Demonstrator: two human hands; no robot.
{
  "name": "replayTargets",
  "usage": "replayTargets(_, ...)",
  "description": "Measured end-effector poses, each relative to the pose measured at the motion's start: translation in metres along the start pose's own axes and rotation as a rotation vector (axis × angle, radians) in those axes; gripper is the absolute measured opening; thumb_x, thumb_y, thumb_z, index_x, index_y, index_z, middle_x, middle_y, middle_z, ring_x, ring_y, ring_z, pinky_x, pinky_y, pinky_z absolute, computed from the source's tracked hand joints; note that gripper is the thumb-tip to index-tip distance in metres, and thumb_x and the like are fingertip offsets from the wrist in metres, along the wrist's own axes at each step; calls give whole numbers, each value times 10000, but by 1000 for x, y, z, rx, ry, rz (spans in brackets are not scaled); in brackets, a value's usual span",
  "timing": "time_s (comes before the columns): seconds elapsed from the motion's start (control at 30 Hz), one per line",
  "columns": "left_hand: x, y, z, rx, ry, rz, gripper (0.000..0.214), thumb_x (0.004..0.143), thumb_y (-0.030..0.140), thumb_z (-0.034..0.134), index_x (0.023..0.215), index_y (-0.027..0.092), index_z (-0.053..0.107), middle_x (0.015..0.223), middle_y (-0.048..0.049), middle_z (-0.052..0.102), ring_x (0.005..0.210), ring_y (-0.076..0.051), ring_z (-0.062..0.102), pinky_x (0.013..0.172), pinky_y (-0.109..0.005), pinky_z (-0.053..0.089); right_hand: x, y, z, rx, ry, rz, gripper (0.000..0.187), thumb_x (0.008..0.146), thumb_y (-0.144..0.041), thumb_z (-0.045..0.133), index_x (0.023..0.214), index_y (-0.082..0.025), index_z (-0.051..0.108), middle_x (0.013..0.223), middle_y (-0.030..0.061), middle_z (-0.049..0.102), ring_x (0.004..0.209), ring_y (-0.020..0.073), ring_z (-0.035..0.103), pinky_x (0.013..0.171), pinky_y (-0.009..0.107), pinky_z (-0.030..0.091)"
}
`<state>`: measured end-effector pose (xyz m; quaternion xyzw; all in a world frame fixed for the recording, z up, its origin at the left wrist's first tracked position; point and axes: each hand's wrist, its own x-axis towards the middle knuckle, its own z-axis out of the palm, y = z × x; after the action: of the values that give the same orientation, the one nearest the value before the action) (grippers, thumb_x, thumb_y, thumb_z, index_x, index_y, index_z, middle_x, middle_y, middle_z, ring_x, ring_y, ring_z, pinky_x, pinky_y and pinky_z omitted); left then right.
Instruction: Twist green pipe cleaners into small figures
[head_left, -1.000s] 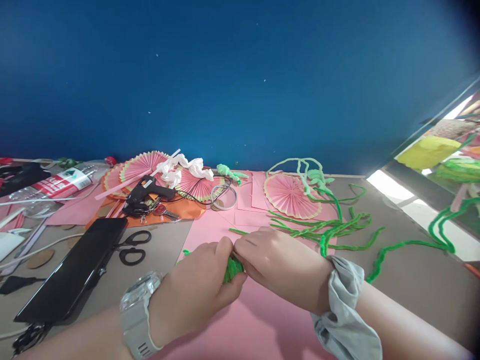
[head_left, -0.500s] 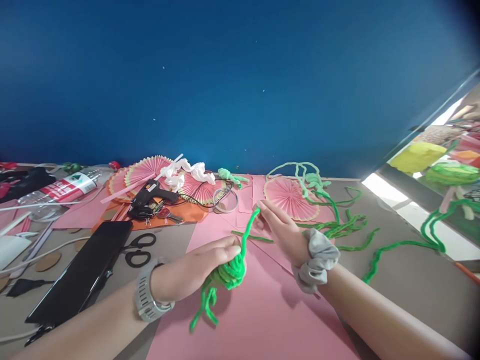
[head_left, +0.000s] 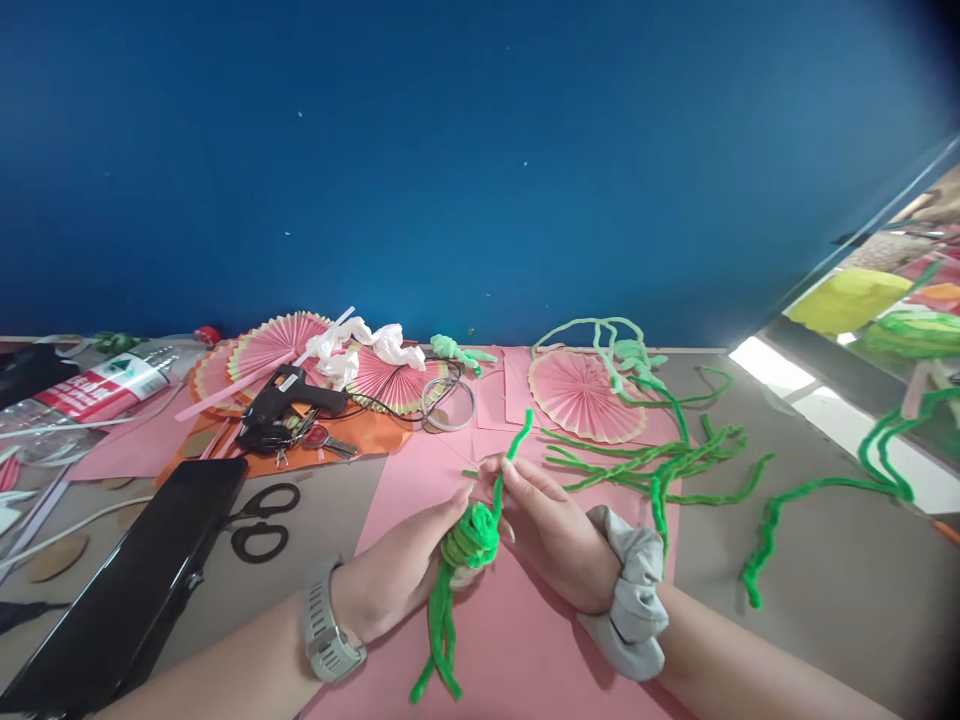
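A wound bundle of green yarn (head_left: 471,538) sits in my left hand (head_left: 401,565), whose fingers are closed around it; some of them are hidden behind the bundle. Several loose strands hang from its underside. One free end rises from the top, and my right hand (head_left: 551,525) pinches it between thumb and fingers, its tip sticking up above them. Both hands are close together over a pink paper sheet (head_left: 517,650). Just beyond my right hand lie cut green yarn lengths (head_left: 637,455).
At the left lie black-handled scissors (head_left: 262,520), a black phone-like slab (head_left: 135,590), a hot glue gun (head_left: 285,405), keys (head_left: 330,440) and a plastic bottle (head_left: 97,390). Pleated pink paper fans (head_left: 581,395) rest along the blue wall (head_left: 480,170). More green yarn (head_left: 817,488) trails off right.
My right hand has come down and nearer the left, gripping the yarn end lower. The bundle has turned more upright in my left hand, its loose strands now hanging lower.
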<state>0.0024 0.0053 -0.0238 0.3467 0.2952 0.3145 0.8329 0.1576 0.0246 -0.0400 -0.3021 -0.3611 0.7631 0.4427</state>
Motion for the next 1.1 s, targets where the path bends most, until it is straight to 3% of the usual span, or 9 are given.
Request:
replayTargets(0.17,-1,9,-3,384,114,136,257,839,364,488,1042,213,443,757,26,415,605,-77,353,588,-210,325,7,-2,-5,-111,55,-62,164,833,-342,524,901,-193,537,675,-35,495,560,74,425,556,213,397)
replayTargets(0.27,2,8,-2,538,208,146,217,871,364,417,1022,215,462,810,11,471,651,-89,410,632,-224,368,10,-1,-9,-232,150,-148,162,842,-337,510,929,-206,474,656,-43,531,500,72,423,475,201,378)
replayTargets(0.43,6,0,-1,694,250,134,265,894,358,348,1074,229,494,817,0,528,700,-119,471,678,-247,415,9,3,-11,-388,192,-192,184,856,-337,486,760,-199,411,596,-44,554,429,67,457,425,198,384)
replayTargets(0.6,1,-2,0,662,255,126,326,909,337,299,1220,269,369,1096,-58,505,981,-164,485,815,-288,437,3,6,-9,-497,214,-248,155,861,-294,479,754,-200,418,627,-34,541,531,90,511,511,214,434)
replayTargets(0.73,1,-1,0,644,238,114,344,907,338,303,1243,270,338,1213,-76,440,967,-164,499,810,-302,457,0,5,-9,-764,178,-351,75,857,-199,475,795,-191,517,709,-13,542,665,106,520,618,225,434)
replayTargets(0.87,1,-3,-1,650,230,120,369,906,336,308,1273,299,301,1175,-52,466,906,-144,509,799,-289,454,-3,3,-10,-947,206,-487,70,827,-145,502,804,-195,546,859,28,544,843,151,514,764,288,420)
replayTargets(0.97,2,-4,-1,605,239,105,313,911,336,282,1198,283,393,1055,-35,533,881,-142,519,751,-269,454,-6,4,-10,-938,265,-519,91,838,-160,497,904,-216,525,820,17,555,774,144,532,704,278,445)
replayTargets(1.1,2,-2,0,616,259,146,239,911,315,285,1022,248,485,977,-18,543,904,-142,496,732,-241,429,-11,5,-9,-868,204,-579,113,857,-167,466,930,-224,530,814,18,593,743,143,566,659,269,462)
